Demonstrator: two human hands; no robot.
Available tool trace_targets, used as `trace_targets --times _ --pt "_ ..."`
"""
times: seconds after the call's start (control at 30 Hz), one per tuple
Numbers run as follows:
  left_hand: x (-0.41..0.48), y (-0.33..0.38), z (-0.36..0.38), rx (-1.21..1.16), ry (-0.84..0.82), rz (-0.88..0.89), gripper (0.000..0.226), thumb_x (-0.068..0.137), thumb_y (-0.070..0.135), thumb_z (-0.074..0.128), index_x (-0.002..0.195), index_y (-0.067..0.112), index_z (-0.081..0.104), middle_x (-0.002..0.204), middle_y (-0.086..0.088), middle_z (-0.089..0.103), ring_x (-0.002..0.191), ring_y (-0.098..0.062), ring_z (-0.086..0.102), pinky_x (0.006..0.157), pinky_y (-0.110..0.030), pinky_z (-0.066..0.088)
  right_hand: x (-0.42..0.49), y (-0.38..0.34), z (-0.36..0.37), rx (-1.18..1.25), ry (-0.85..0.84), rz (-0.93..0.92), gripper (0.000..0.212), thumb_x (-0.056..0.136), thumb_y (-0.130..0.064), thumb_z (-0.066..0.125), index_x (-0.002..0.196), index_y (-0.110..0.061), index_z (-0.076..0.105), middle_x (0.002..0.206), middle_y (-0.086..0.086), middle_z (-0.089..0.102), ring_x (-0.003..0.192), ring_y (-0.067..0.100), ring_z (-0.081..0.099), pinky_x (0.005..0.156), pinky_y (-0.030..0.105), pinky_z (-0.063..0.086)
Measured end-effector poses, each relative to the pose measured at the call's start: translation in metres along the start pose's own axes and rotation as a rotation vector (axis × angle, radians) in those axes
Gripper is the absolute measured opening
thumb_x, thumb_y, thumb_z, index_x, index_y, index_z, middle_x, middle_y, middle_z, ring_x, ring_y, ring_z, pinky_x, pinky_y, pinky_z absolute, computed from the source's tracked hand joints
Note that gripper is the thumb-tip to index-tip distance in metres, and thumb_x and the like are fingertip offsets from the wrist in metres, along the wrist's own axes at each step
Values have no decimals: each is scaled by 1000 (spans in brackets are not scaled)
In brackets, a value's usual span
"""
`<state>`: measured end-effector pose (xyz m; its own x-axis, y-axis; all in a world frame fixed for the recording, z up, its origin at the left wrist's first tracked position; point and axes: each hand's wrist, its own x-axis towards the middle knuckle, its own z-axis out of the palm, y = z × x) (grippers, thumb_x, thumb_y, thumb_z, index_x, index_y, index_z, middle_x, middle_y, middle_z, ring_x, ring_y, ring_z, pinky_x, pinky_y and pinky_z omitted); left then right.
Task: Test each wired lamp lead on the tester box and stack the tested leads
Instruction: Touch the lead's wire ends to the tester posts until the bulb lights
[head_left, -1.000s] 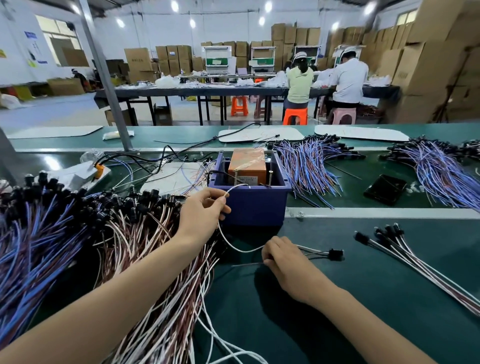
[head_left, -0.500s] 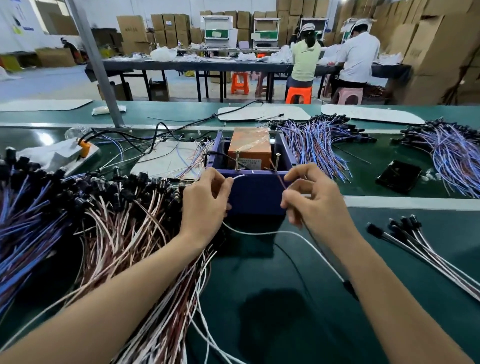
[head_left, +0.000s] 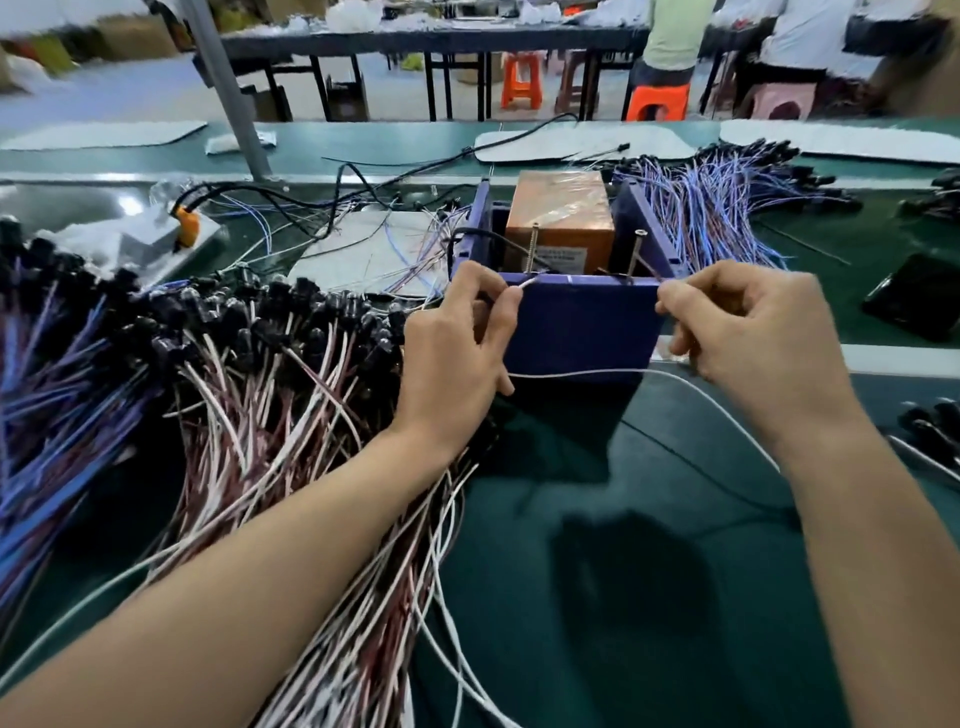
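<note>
Green bench mat (head_left: 649, 597); workshop behind is blurred. Your left hand (head_left: 457, 343) pinches one wire end of the lead (head_left: 582, 372) at the foot of the left screw post (head_left: 533, 247) on the tester box (head_left: 582, 327). Your right hand (head_left: 748, 332) pinches something thin near the right post (head_left: 635, 254), hard to make out. Likely mid-test and early: big untested heap (head_left: 291, 374) on your left, few stacked leads (head_left: 930, 431) cut off at right. Lamp end hidden.

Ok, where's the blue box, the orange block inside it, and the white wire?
blue box (head_left: 582, 327), head view, on its front wall.
orange block (head_left: 561, 202), head view, on its top face.
white wire (head_left: 587, 371), head view, on the stretch crossing the box front.
</note>
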<state>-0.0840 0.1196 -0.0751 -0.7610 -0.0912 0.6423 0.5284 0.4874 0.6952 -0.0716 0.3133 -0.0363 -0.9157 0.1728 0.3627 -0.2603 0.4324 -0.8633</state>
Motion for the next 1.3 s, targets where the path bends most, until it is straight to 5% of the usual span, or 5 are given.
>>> trace_targets --times 0.2,0.57,0.87,1.2,1.3 --pt "1 0 -1 0 15 -17 15 100 25 48 88 17 46 63 8 64 33 -5 54 38 -15 36 -4 -5 7 -90 16 -27 23 85 -17 65 63 -12 63 46 -1 59 35 0 50 46 8 35" --pt "8 3 5 250 72 21 15 95 33 51 83 25 45 49 8 51 41 -17 41 50 -33 39 -8 -9 8 -96 27 12 23 83 -17 63 61 -13 62 48 -6 61 37 3 50 57 23 42" --pt "6 3 5 262 74 20 17 93 34 51 85 19 53 55 3 58 50 -29 53 57 -43 48 -6 -4 9 -71 68 53 24 85 -18 64 61 -16 61 47 -3 61 37 3 47 59 29 42" --pt "4 3 5 261 84 17 18 93 32 53 85 16 56 54 3 58 48 -25 51 55 -41 47 -8 2 16 -137 84 21 26 88 -22 63 63 -21 61 47 -7 58 40 4 51 49 9 37" --pt "4 3 5 264 84 17 19 93 32 53 86 16 56 54 2 60 49 -26 54 55 -41 48 -8 2 17 -165 97 9 25 88 -25 64 63 -23 61 49 -8 58 51 12 56 55 15 39"
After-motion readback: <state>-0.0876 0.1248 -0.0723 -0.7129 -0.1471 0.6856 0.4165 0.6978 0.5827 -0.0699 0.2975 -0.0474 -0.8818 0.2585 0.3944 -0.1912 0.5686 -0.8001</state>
